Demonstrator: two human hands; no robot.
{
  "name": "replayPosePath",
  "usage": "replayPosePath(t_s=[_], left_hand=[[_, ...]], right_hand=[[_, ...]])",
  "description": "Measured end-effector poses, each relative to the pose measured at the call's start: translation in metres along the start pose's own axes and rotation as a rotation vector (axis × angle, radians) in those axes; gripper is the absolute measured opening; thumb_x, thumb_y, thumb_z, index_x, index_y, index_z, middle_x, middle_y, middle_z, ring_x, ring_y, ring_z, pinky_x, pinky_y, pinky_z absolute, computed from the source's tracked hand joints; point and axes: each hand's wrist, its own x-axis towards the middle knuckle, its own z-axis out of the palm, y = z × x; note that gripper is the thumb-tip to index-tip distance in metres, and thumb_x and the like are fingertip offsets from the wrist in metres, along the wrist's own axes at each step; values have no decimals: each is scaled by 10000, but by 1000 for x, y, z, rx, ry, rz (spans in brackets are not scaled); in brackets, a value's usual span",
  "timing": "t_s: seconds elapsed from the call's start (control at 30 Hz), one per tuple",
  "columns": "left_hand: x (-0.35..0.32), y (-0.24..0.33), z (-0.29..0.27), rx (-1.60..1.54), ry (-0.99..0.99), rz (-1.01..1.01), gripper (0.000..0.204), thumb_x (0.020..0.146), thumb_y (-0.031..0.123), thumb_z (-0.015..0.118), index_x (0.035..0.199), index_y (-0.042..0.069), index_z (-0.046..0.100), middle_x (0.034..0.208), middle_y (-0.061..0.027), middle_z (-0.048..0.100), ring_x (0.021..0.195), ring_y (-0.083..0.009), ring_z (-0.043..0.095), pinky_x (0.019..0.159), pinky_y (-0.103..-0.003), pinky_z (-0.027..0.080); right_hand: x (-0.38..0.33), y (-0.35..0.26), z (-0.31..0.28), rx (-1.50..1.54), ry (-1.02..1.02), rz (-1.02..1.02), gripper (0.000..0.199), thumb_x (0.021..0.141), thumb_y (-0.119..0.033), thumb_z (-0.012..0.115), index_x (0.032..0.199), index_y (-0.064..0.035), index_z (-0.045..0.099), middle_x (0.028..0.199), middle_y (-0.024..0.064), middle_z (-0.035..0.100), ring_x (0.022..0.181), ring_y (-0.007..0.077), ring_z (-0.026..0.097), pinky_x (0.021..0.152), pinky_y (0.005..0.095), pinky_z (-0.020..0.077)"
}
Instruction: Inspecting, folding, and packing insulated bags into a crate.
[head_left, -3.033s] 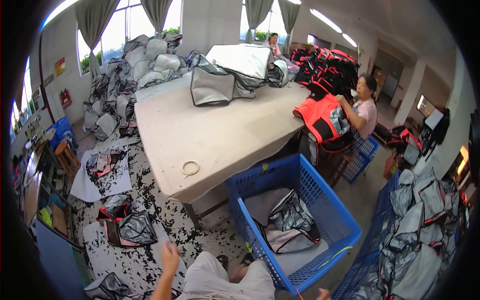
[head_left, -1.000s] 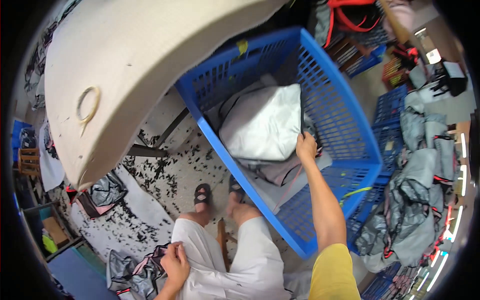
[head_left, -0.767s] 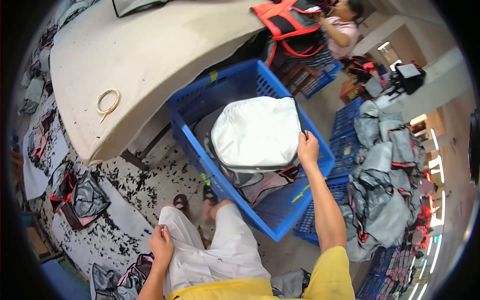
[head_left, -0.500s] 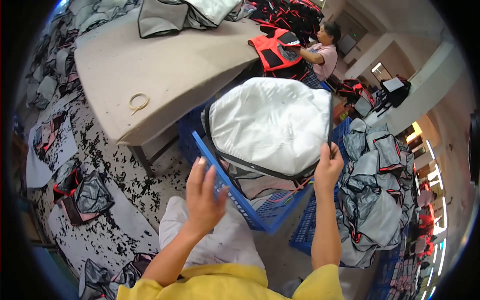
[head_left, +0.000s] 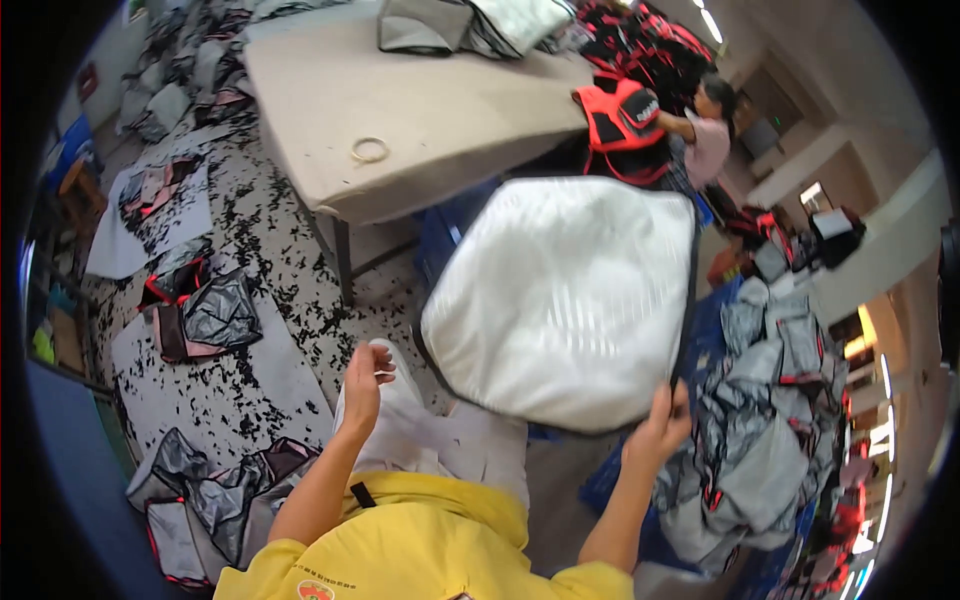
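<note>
So the white padded panel [head_left: 565,300] is up out of the blue basket now. Half a second back it was only just clearing the rim, now it's in the air in front of me, hiding most of the basket. My right hand [head_left: 658,432] is pinched onto its lower black edge. My left hand [head_left: 365,375] has come off it and hangs free beside it, fingers loosely curled around nothing. Looks to me like the lift is done and it's headed for the table [head_left: 430,110].

The table is beige and mostly bare, with a tape ring [head_left: 369,150] on it. Speckled floor, grey bag pieces piled everywhere, another person handling a red vest [head_left: 622,115] at the far side.
</note>
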Motion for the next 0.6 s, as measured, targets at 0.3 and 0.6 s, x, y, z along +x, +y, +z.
replayPosePath(t_s=[0.3, 0.6], left_hand=[[24, 54, 96, 258, -613, -125, 478, 1034, 342, 633, 1354, -11, 585, 1182, -50, 659, 1060, -128, 580, 942, -293, 473], [54, 25, 181, 599, -599, 250, 366, 972, 272, 681, 844, -65, 617, 687, -248, 548, 587, -250, 485, 627, -410, 452]], right_hand=[[-138, 31, -123, 238, 12, 523, 171, 1047, -101, 597, 942, -117, 462, 744, -44, 458, 506, 35, 335, 440, 242, 275], [-162, 55, -138, 262, 280, 624, 268, 1050, -147, 641, 864, -146, 447, 713, -74, 359, 527, 24, 289, 473, 253, 237]])
